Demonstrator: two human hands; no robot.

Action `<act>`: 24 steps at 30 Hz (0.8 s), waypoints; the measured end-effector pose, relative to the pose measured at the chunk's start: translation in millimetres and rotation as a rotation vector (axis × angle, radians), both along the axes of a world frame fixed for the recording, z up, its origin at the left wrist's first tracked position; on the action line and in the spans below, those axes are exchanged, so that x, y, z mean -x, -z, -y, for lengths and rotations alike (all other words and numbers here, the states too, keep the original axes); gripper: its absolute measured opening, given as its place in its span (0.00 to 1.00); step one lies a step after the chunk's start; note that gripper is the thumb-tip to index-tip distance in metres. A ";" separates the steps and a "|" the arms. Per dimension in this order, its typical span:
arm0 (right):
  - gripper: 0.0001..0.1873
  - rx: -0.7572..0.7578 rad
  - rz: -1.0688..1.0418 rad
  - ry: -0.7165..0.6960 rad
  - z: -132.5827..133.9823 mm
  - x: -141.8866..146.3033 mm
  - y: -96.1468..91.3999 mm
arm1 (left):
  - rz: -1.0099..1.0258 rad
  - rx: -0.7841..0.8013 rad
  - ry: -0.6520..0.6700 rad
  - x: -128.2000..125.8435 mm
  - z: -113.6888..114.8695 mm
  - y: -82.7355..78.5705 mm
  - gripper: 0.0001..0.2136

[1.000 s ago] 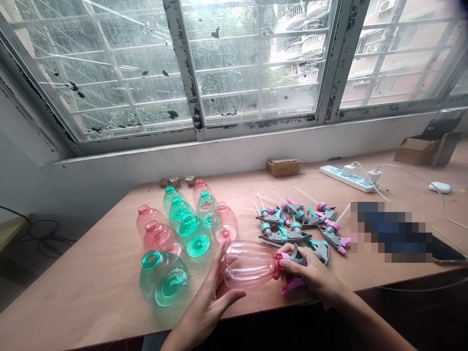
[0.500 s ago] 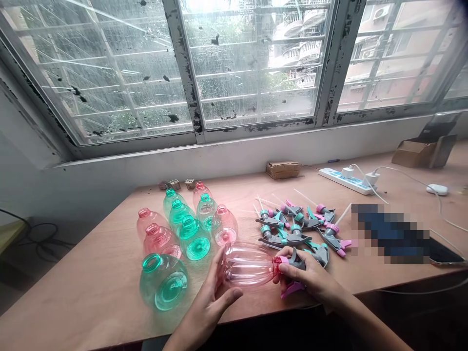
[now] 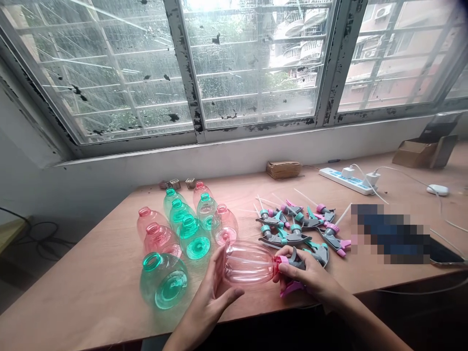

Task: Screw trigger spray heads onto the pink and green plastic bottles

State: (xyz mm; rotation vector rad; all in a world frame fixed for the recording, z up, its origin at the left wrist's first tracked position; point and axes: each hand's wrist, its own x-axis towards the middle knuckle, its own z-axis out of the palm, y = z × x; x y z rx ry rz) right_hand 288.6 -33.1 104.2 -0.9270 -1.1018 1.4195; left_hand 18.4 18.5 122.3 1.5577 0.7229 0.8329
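Only slight shifts show: the pink bottle seems to have rolled a little — the bright streaks along its side fall differently — and the left hand has its fingers slightly higher at the base than half a second ago. The view has tilted marginally, putting the front green bottle lower.

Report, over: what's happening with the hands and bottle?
Left hand, open, at base of sideways pink bottle. Right hand gripping sprayer at bottle's neck. Loose sprayers just beyond right hand.
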 end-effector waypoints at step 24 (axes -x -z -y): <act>0.20 -0.019 0.056 -0.007 1.4 -1.4 -1.2 | 0.039 0.019 -0.026 -2.4 -2.3 -6.6 0.28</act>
